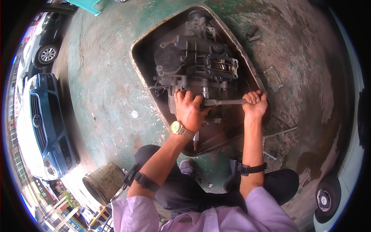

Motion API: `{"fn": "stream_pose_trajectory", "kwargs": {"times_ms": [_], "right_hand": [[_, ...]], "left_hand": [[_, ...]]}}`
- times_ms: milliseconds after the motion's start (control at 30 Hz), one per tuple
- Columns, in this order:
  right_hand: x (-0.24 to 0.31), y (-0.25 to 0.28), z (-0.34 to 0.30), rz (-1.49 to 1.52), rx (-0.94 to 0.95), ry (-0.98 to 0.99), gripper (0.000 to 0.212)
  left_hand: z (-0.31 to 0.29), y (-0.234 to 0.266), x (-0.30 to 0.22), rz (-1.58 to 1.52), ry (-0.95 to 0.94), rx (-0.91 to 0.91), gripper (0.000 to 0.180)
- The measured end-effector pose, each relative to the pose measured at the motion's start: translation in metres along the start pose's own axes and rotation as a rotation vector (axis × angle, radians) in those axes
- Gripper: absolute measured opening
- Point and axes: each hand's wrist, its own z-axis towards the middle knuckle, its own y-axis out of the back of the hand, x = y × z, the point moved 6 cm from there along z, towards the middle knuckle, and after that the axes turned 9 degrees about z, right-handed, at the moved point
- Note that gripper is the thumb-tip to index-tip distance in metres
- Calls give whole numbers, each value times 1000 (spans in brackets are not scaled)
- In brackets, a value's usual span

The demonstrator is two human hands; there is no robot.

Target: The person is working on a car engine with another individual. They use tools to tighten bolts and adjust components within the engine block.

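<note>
My right hand (255,103) is curled tight around the right end of a steel bar (230,102). My left hand (190,109) lies over the bar's left end with its fingers bent against the near side of a grey gearbox (181,43); its fingertips are partly hidden, so I can't tell whether it is gripping or only pressing. An upright silver socket (205,91) stands just beyond the bar, near that left hand. I see a metal watch (176,127) on my left wrist.

The gearbox sits in a shallow, rust-brown tray (220,139), which has bare space at its near right. On the floor just right of the tray I have a flat metal plate (273,78), with small metal cylinders (253,34) farther away and a thin rod tool (280,132) nearer. A grimy bucket (102,183) leans at near left. Well apart, a blue car (52,116) stands at left, and a vehicle wheel (327,196) shows at near right.
</note>
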Motion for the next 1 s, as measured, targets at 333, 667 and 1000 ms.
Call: {"fn": "stream_pose_trajectory", "kwargs": {"times_ms": [333,667,1000], "right_hand": [[-5,23,1,71,2,-6,54],[13,23,-3,38,-294,91,44],[8,-2,7,2,-93,121,48]], "left_hand": [[-2,-1,0,-21,42,-2,36],[-1,-1,-1,5,8,-23,37],[1,1,-5,144,-56,1,36]]}}
